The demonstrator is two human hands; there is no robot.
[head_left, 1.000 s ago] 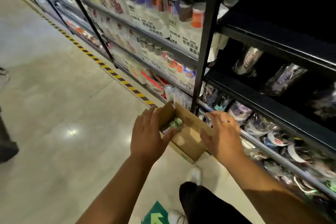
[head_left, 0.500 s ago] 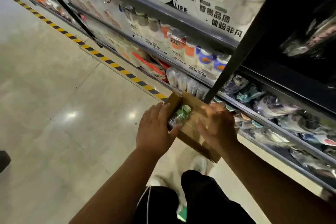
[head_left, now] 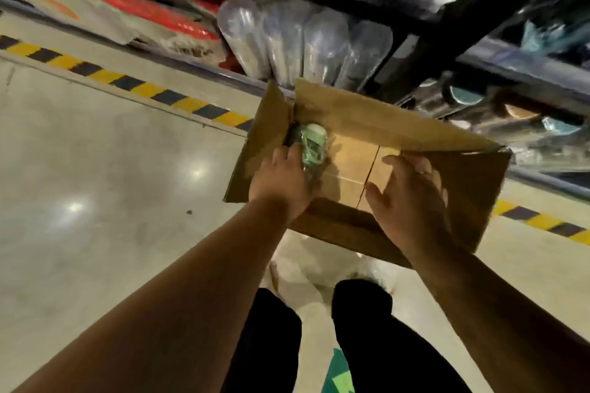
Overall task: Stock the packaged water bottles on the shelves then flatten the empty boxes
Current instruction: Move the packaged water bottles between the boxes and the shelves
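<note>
Closer over the box (head_left: 415,137) than before, my left hand (head_left: 284,182) gripped the bottle pack (head_left: 314,143) at its left end, right hand (head_left: 412,201) spread slack inside; unloading step: I judged a lift shelfward next.

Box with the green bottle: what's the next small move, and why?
Probably lift the bottle out with the left hand, which grips it, while the right hand steadies the box. It seems the only one inside, and flattening needs an empty box.
</note>
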